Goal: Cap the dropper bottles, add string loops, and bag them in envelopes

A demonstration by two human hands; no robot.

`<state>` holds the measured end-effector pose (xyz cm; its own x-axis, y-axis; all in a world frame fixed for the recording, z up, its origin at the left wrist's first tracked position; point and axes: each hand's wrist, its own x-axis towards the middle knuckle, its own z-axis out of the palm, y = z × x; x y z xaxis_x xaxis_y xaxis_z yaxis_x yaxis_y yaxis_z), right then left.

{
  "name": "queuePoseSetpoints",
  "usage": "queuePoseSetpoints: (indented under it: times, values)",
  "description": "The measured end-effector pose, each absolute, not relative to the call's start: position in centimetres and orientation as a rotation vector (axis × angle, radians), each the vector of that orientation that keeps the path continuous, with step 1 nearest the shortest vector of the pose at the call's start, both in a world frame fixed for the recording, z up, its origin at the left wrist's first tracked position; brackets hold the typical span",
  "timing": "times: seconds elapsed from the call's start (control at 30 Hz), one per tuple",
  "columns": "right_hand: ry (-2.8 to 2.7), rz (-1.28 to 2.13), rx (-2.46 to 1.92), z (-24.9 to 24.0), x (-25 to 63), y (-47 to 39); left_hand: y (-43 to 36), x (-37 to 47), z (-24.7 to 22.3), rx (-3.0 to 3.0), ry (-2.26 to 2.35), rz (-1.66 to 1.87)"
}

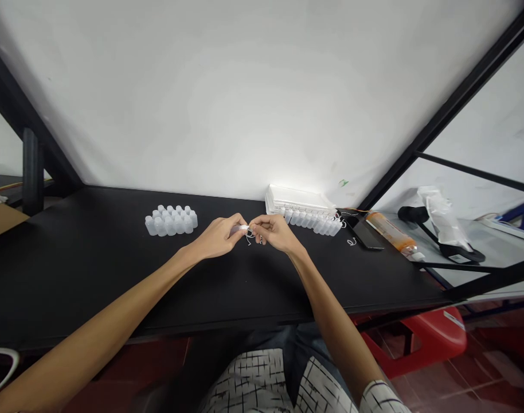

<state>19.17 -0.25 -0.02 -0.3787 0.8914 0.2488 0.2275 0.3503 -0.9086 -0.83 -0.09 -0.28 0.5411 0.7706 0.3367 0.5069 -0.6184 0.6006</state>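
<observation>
Above the black tabletop (pixel 94 258), my left hand (pixel 219 236) is closed on a small white plastic bottle (pixel 243 228), held on its side with its neck to the right. The fingers of my right hand (pixel 273 229) pinch at the bottle's neck. A thin white cord (pixel 249 241) hangs there, partly hidden by my fingers. Left of my hands stands a group of several small translucent bottles (pixel 171 222), upright and close together. To the right lies a row of similar bottles (pixel 316 221) with cord loops at their tops, leaning along a white stack (pixel 302 197).
A loose white cord (pixel 351 242) lies beside a black phone (pixel 367 234). An orange-wrapped bottle (pixel 391 232) lies at the table's right end. Beyond it, a shelf holds a clear plastic bag (pixel 445 215). A red stool (pixel 438 338) stands below; a white wall rises behind.
</observation>
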Motion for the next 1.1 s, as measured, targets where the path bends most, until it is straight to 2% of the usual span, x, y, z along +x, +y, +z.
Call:
queuePoseSetpoints:
  times: [0.6,0.7,0.93,1.1]
  values:
    - [-1.487,1.003,-0.909,0.3,18.7,0.2,0.4,-1.3,0.4,2.304,1.031,0.894]
    - [-1.463,0.792,-0.981,1.1,21.3,0.2,0.5,-1.5,0.6,2.324,1.049,0.967]
    - [-1.833,-0.170,-1.653,3.4,30.6,-0.6,1.2,-2.6,1.3,2.482,1.092,1.115]
    - [-1.984,-0.446,-2.051,4.4,32.7,-0.4,1.4,-2.7,1.0,2.563,1.085,1.088]
